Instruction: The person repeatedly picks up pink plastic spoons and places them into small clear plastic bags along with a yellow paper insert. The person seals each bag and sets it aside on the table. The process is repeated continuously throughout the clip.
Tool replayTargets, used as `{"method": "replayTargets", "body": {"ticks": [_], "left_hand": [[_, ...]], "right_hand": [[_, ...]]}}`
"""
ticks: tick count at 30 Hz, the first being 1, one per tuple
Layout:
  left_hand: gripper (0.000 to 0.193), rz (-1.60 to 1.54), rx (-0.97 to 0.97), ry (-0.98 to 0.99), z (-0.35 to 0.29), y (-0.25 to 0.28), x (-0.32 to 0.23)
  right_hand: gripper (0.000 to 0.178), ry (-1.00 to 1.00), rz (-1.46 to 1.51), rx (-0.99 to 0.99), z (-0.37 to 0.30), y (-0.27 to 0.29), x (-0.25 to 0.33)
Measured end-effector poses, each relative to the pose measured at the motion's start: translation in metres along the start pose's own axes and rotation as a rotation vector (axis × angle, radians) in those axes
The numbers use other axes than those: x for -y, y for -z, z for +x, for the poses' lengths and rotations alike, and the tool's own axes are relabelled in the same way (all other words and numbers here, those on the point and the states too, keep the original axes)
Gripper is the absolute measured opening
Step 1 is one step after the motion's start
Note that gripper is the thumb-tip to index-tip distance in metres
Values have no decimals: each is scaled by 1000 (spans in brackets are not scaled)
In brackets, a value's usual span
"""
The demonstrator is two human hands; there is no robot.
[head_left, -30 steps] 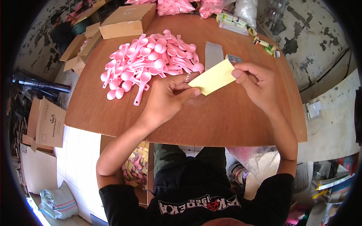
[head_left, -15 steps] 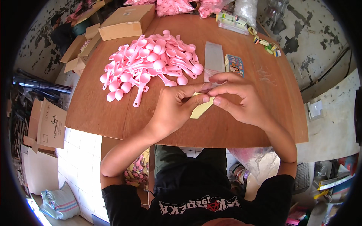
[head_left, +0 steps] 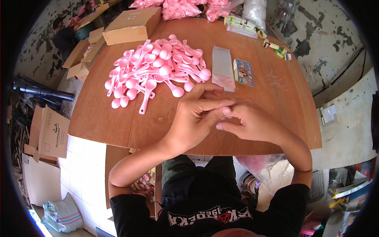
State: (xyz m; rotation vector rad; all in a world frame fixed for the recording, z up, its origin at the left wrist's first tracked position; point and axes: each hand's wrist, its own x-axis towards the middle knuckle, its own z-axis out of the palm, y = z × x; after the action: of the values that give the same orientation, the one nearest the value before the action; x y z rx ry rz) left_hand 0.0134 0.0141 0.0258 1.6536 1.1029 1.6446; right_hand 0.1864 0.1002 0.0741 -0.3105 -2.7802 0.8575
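My left hand [head_left: 191,118] and my right hand [head_left: 254,121] meet above the near part of the wooden table, fingertips together. Both are closed in a pinch, and whatever lies between the fingers is hidden or too small to make out. Just beyond the hands lies a stack of clear plastic sleeves [head_left: 223,67]. To its right is a small stack of colourful printed cards [head_left: 243,72], blue on top. A large heap of pink plastic spoons [head_left: 158,65] spreads over the table to the left of the hands.
A closed cardboard box [head_left: 132,25] stands at the table's far left. Pink-filled plastic bags [head_left: 181,8] line the far edge. Tape rolls [head_left: 282,51] lie at the far right. Under the table, an open box [head_left: 148,179] holds pink and yellow pieces. A person [head_left: 65,37] is at the back left.
Both hands have come nearer to me, uncovering more of the sleeves and the cards. The yellow card seen under my fingers before no longer shows. My fingertips have drawn together.
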Motion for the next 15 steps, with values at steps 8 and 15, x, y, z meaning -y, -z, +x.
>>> {"method": "replayTargets", "body": {"ticks": [8, 15], "left_hand": [[28, 292, -119, -268, -6, 2, -8], [41, -519, -76, 284, -51, -12, -1]], "right_hand": [[24, 36, -254, -224, 2, -15, -7], [37, 239, -501, -538, 6, -5, -4]]}}
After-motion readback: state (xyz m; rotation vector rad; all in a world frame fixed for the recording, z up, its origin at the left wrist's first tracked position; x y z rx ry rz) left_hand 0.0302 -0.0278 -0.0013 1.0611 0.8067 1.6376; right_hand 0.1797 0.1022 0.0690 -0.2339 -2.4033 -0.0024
